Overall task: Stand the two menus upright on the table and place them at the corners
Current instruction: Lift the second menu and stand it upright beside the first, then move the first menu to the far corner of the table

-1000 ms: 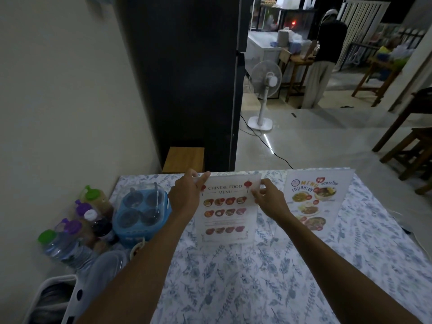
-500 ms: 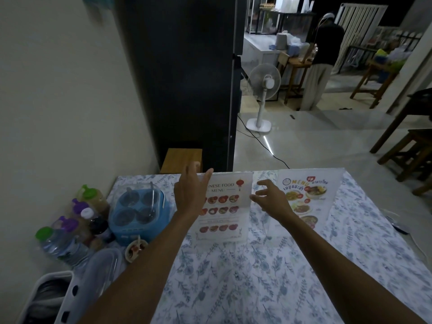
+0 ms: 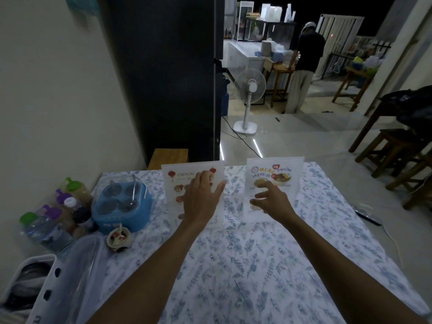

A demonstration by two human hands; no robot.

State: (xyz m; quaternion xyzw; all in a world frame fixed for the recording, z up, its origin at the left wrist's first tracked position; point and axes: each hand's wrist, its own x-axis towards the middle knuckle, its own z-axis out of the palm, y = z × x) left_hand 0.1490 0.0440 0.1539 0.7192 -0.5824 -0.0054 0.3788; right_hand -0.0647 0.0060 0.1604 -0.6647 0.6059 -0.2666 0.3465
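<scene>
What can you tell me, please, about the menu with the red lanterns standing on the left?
The white, glossy rectangular menu with red lanterns stands upright near the far edge of the floral-clothed table, right of the blue condiment caddy. It shows dark heading text and small round dish photos. The left hand, fingers spread, covers its middle; whether it touches is unclear.

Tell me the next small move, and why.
Probably close the right hand on the colourful menu and slide it toward the table's far right corner: both menus stand upright, yet that one sits mid-edge, beside the Chinese food menu.
</scene>
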